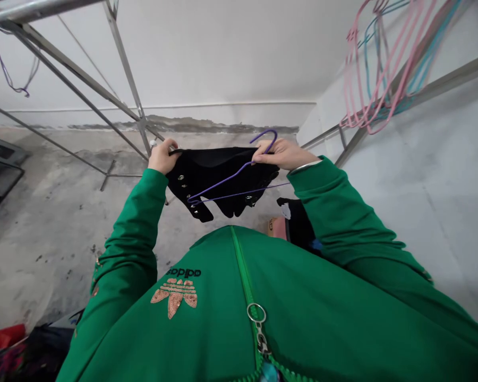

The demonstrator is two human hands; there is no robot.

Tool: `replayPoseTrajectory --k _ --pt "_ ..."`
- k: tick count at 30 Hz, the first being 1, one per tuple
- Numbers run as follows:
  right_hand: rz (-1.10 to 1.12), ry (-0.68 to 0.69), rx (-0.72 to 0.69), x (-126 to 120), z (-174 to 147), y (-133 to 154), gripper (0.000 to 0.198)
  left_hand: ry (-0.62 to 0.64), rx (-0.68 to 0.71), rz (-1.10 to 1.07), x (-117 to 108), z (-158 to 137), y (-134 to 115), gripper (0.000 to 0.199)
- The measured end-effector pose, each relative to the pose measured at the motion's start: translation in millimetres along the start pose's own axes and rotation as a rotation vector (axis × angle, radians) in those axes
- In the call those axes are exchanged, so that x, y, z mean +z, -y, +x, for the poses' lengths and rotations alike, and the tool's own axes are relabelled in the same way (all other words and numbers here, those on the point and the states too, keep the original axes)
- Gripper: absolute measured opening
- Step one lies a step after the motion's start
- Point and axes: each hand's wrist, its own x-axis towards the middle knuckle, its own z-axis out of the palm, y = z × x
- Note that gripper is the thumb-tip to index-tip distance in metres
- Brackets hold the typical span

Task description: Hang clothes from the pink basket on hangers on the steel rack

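A black garment (223, 178) with shiny metal eyelets down its side is stretched between my two hands in front of my chest. My left hand (164, 157) is closed around its upper left corner. At the upper right corner, my right hand (281, 155) pinches the garment's edge and also grips a purple wire hanger (227, 180) near its hook. The hanger lies across the front of the garment, its hook pointing up and one end reaching the eyelets on the left. Part of its lower bar runs off to the right, below my right hand.
A metal frame rack (123, 58) rises at the upper left, with a purple hanger (14, 79) on it. Pink and blue hangers (378, 79) hang from a rail at the upper right. Dark cloth (300, 223) and a pink box (278, 228) sit low on the right.
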Motion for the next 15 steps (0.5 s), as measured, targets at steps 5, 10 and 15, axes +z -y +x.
replayPoseTrajectory --k 5,10,15 --pt "0.137 -0.045 -0.047 -5 -1 -20 0.036 0.096 -0.008 0.181 -4 -12 -15 0.036" --pt "0.206 -0.270 -0.035 6 0 -24 0.031 0.142 0.036 0.216 -2 -8 -15 0.022" --pt "0.103 -0.429 0.012 24 2 -16 0.028 0.176 0.099 0.091 1 -3 -10 0.026"
